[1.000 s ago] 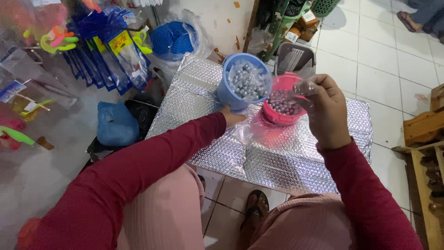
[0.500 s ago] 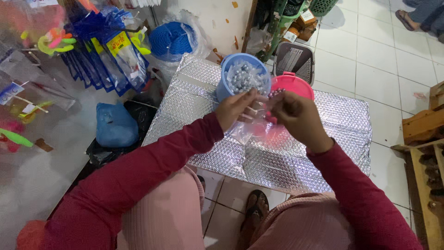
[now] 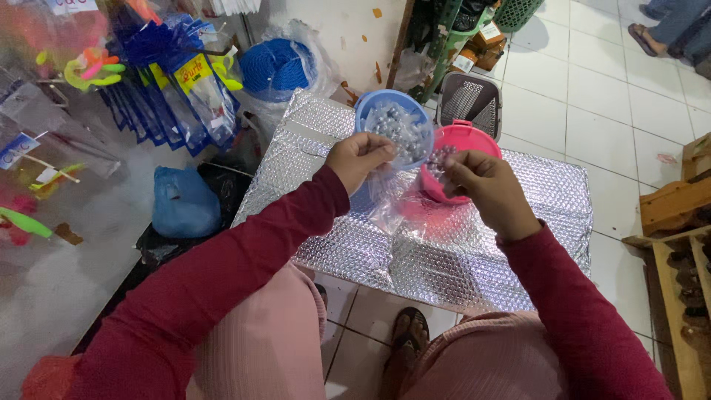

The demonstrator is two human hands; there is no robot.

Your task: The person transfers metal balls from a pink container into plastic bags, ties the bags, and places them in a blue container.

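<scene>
My left hand (image 3: 359, 158) and my right hand (image 3: 485, 189) hold up a small clear plastic bag (image 3: 400, 194) between them, each pinching its top edge. The bag hangs over a box wrapped in silver bubble foil (image 3: 459, 252). Just behind the hands stand a blue bowl (image 3: 392, 122) full of small grey beads and a pink bowl (image 3: 455, 148) with similar beads. Both arms wear dark red sleeves. What lies inside the bag cannot be made out.
A grey mesh basket (image 3: 468, 100) stands behind the pink bowl. A coil of blue rope (image 3: 278, 67) and hanging blue packets (image 3: 181, 96) are at the left, a blue plastic bag (image 3: 185, 204) on the floor. Wooden racks (image 3: 678, 252) stand at the right. Another person's feet (image 3: 666, 30) are far right.
My right hand left the pink bowl and came down to the left to meet my left hand. Both now hold the clear bag stretched between them, slightly higher than before.
</scene>
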